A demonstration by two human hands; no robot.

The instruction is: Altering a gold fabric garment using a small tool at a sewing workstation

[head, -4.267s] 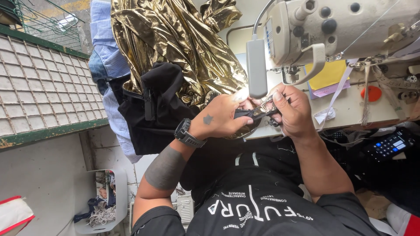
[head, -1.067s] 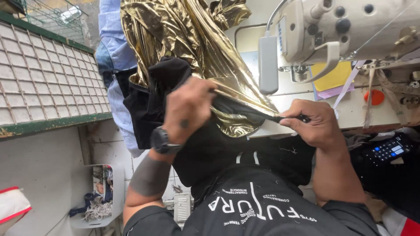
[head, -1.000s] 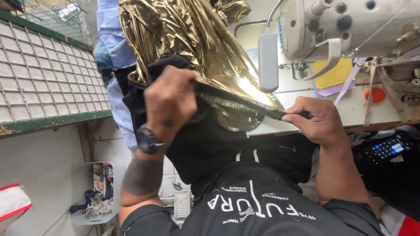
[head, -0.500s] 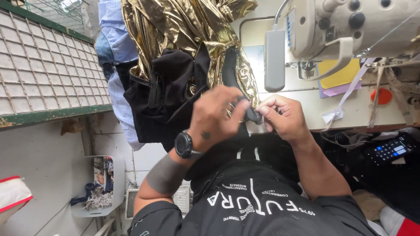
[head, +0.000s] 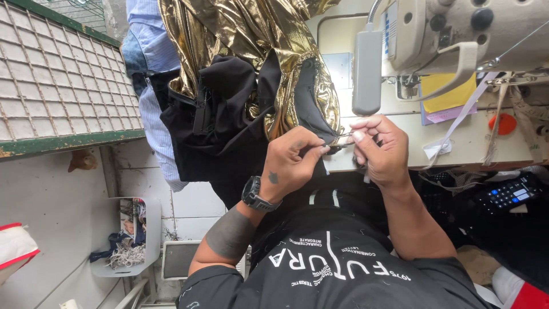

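Observation:
A shiny gold fabric [head: 246,34] with a black lining [head: 223,126] hangs in a heap off the left end of the sewing table [head: 474,143]. My left hand [head: 291,163], with a black watch on the wrist, pinches the fabric's edge at the table's front. My right hand [head: 380,149] is right beside it, fingertips closed on a small metal piece [head: 342,139] at that same edge. I cannot tell whether the piece is a tool or part of the garment. The two hands almost touch.
A white sewing machine [head: 452,34] stands on the table behind my hands, with a yellow paper [head: 449,91] and an orange disc [head: 503,123] near it. A calculator [head: 509,194] lies lower right. A tiled wall [head: 57,86] and a scrap bin [head: 128,240] are on the left.
A second ago my left hand pulled a black strip of the fabric out taut to the left. It has since come back to my right hand, and both now pinch the edge.

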